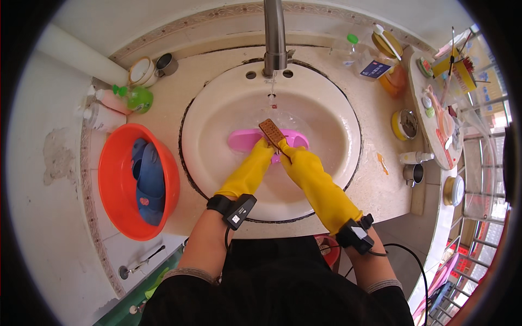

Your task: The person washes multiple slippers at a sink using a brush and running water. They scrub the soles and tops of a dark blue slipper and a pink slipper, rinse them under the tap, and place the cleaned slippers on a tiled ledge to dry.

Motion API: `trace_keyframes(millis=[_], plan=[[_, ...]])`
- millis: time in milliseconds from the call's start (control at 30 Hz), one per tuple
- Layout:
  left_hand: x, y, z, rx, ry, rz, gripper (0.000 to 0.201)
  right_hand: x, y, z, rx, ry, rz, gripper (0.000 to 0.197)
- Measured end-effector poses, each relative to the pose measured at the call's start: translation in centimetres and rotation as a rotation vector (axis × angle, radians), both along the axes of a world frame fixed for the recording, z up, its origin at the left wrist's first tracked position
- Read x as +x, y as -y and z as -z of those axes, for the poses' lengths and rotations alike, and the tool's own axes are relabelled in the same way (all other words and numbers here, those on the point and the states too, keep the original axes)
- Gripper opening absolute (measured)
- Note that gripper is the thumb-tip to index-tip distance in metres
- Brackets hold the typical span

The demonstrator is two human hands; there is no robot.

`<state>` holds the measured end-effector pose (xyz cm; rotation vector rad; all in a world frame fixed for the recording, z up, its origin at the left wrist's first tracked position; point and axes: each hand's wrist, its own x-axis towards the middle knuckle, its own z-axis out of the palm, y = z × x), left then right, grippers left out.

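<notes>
Both my hands wear yellow rubber gloves over a round white sink (326, 114). My left hand (260, 155) holds a pink slipper (242, 139) lying across the basin. My right hand (291, 155) grips a brown scrub brush (271, 131) with its head on the slipper. A thin stream of water falls from the metal tap (275, 32) just behind the brush. Black bands with small devices sit on both wrists.
An orange basin (117, 185) at the left holds blue slippers (149, 179). Bottles (133, 99) and a jar stand at the back left. Bottles, cans and a crowded side shelf (440, 108) fill the right of the counter (375, 185).
</notes>
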<state>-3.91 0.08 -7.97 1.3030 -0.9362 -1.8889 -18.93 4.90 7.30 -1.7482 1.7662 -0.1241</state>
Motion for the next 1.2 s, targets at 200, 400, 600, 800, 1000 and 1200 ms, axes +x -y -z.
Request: trace_keyframes(millis=[200,400,600,800,1000,1200], plan=[[-0.2,-0.4,-1.5,0.043,-0.249,-0.05,0.048,-2.6,-0.5,-0.1,-0.023,-0.171,0.098,0.033],[-0.4,-0.3,-0.6,-0.049,0.043,-0.024,0.052,1.9,0.9,1.8,-0.124,-0.126,-0.153,0.038],[-0.8,-0.3,1.2,-0.177,0.28,-0.015,0.057,-4.7,-0.3,0.9,-0.092,-0.214,-0.034,0.036],[-0.7,-1.2,1.6,-0.086,0.208,-0.035,0.06,2.3,1.7,4.1,-0.185,-0.163,-0.172,0.036],[-0.9,-1.0,1.8,-0.098,0.258,-0.014,0.059,-2.3,0.4,2.8,-0.116,-0.172,-0.115,0.039],[-1.4,-0.5,1.2,-0.075,0.323,0.017,0.059,-2.5,-0.9,2.1,-0.064,-0.229,-0.017,0.039]])
